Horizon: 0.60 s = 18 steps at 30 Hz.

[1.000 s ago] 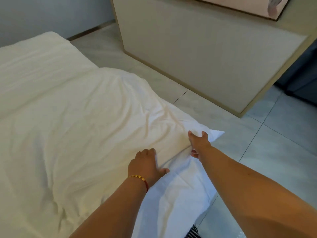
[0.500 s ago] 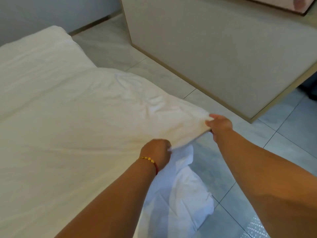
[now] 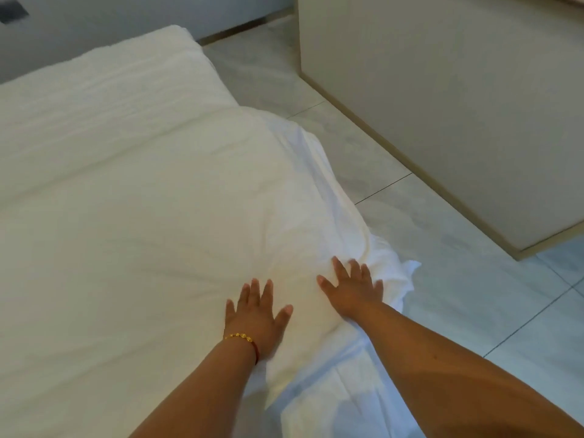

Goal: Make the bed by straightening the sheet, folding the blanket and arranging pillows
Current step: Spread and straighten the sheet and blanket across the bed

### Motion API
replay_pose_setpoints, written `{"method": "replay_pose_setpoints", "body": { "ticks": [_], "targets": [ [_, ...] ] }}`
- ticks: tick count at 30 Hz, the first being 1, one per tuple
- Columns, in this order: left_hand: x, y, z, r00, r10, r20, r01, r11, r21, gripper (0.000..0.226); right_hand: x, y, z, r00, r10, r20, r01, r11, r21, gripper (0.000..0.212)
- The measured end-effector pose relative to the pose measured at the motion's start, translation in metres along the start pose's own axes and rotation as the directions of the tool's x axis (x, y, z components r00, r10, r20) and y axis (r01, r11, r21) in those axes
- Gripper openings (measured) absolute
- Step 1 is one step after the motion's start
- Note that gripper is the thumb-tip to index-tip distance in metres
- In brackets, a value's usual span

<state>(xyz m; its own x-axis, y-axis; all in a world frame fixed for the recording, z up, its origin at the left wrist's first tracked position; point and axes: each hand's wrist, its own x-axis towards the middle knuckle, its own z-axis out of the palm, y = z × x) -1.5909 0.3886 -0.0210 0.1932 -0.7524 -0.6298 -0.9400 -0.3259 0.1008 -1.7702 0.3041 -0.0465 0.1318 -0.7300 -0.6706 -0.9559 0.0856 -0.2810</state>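
Note:
A thick white blanket [image 3: 164, 222] covers the near part of the bed, its rounded corner lying at the bed's right edge. My left hand [image 3: 256, 314], with a gold and red bracelet at the wrist, lies flat on the blanket with fingers spread. My right hand [image 3: 352, 287] presses flat on the blanket's corner, fingers straight and spread. A thinner white sheet [image 3: 335, 384] sticks out from under the blanket and hangs over the bed's side towards the floor. Farther back the white bed surface [image 3: 104, 99] is bare and faintly wrinkled.
A tall beige cabinet [image 3: 442, 99] stands on the right, across a strip of pale tiled floor [image 3: 458, 295]. A grey wall [image 3: 94, 23] runs behind the bed's far end.
Half a second ago both hands gripped the blanket's edge and held it lifted above the sheet. Now the blanket lies down on the bed and both hands press flat on it.

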Motion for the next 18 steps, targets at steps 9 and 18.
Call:
{"method": "replay_pose_setpoints", "body": {
  "ticks": [9,18],
  "targets": [
    [-0.061,-0.096,0.001,0.951,-0.113,-0.287,0.081,0.989,-0.121,0.073,-0.04,-0.119,0.017,0.904,-0.329,-0.272,0.267,0.933,-0.24,0.088],
    [-0.189,-0.285,0.085,0.882,-0.47,-0.026,0.445,0.851,-0.279,0.064,-0.123,-0.193,0.158,0.915,-0.403,-0.012,0.361,0.831,-0.423,0.081]
  ]
}}
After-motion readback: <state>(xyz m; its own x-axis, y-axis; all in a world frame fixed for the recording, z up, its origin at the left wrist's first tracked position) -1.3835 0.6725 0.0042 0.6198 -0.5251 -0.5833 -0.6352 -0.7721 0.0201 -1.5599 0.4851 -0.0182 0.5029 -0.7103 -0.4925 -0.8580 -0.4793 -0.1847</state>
